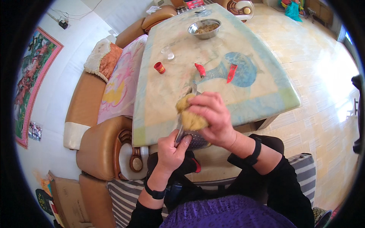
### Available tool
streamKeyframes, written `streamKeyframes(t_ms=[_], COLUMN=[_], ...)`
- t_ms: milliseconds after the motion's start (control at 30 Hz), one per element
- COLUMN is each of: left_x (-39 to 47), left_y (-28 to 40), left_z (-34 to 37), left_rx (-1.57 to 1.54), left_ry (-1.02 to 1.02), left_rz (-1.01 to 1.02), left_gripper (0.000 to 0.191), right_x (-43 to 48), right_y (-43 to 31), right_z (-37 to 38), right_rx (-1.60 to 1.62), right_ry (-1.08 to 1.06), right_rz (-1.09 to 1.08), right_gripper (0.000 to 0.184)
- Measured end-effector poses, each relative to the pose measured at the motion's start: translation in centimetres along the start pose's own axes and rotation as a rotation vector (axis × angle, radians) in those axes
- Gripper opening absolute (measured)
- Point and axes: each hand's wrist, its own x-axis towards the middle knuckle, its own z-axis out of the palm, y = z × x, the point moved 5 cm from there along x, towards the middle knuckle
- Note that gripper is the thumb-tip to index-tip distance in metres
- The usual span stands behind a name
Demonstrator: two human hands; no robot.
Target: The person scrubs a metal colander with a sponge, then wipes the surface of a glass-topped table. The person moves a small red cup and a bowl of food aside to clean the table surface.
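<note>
My left hand (174, 148) grips the rim of a metal colander (196, 139) at the near edge of the table, tilting it. My right hand (214, 116) holds a yellowish cloth or sponge (194, 119) against the colander's rim; it is somewhat blurred, so its exact kind cannot be told. The colander's far side is partly hidden behind the cloth and my right hand. Beyond it on the table lie a red chili pepper (200, 70) and a red peeler or small cutter (232, 73).
A small red cup (159, 67), a clear glass (167, 53) and a steel bowl with food pieces (204, 28) stand on the marble-patterned table (176, 74). A tan sofa (85, 97) runs along the left. Behind the bowl lies a dark-handled spoon or similar utensil.
</note>
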Motion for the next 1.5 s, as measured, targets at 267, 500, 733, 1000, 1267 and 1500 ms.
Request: streamKeyframes(t_ms=[267, 500, 733, 1000, 1267, 1500], left_x=[-0.9, -0.7, -1.3, -2.1, -3.3, -3.2], left_y=[-0.7, -0.9, -0.4, -0.7, -1.8, -2.2], left_z=[-0.7, -3.1, -1.9, -3.2, -4.1, -3.9], left_rx=[0.049, -0.028, 0.054, 0.143, -0.006, -0.231], left_ry=[-0.108, 0.020, 0.144, 0.061, 0.261, 0.394], left_rz=[0.150, -0.107, -0.111, 0.039, 0.110, -0.039], left_gripper=[0.024, 0.030, 0.030, 0.029, 0.032, 0.024], right_x=[-2.1, -3.6, -1.2, -1.2, -4.5, -0.2], right_y=[9.9, 9.6, 0.9, 4.0, 9.6, -2.6], right_z=[1.7, 3.4, 1.2, 2.0, 4.1, 1.0], right_rx=[0.558, 0.665, 0.110, 0.030, 0.775, 0.179], right_ry=[0.091, 0.176, 0.041, 0.090, 0.120, 0.038], right_rz=[0.928, 0.829, 0.137, 0.298, 0.837, -0.081], right_gripper=[0.031, 0.034, 0.041, 0.039, 0.031, 0.031])
